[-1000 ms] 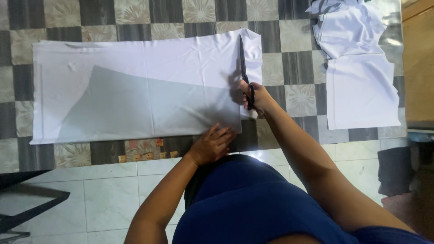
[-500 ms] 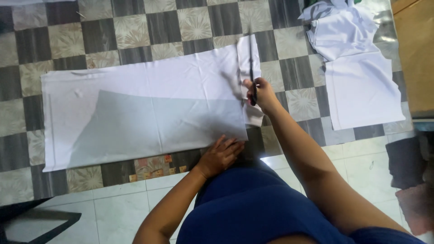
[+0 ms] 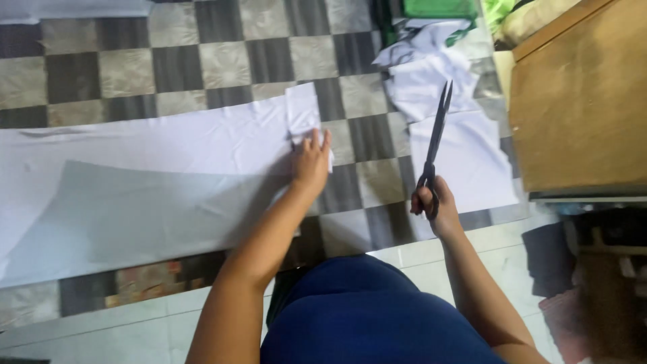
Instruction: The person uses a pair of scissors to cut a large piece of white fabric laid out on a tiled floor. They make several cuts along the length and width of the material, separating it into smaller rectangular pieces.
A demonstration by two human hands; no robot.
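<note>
Firmly gripped in the right hand (image 3: 431,205) is a pair of black scissors (image 3: 436,138) — fingers are threaded through the handle loops, blades are held nearly shut and pointed away from the body, up over the floor. The scissors are raised clear of any cloth edge; no fabric is caught between the blades. The left hand (image 3: 311,160) is laid flat, palm down, fingers spread slightly, pressed on the right end of a long white fabric sheet (image 3: 148,182) — nothing is grasped, the cloth is only pinned. Just beyond the fingertips a small folded white flap (image 3: 302,111) is seen at the sheet's top right corner. The sheet is spread across a grey and dark checkered floor (image 3: 202,61), running off the left edge of view. To the right of the scissors a second white cloth piece (image 3: 468,158) is laid flat, with a crumpled white pile (image 3: 421,57) behind it and a green cloth (image 3: 438,8) at the top edge. A brown wooden cabinet (image 3: 579,101) is seen at the far right. Pale tiles (image 3: 135,323) are nearest the body, which is covered in blue clothing (image 3: 364,317).
</note>
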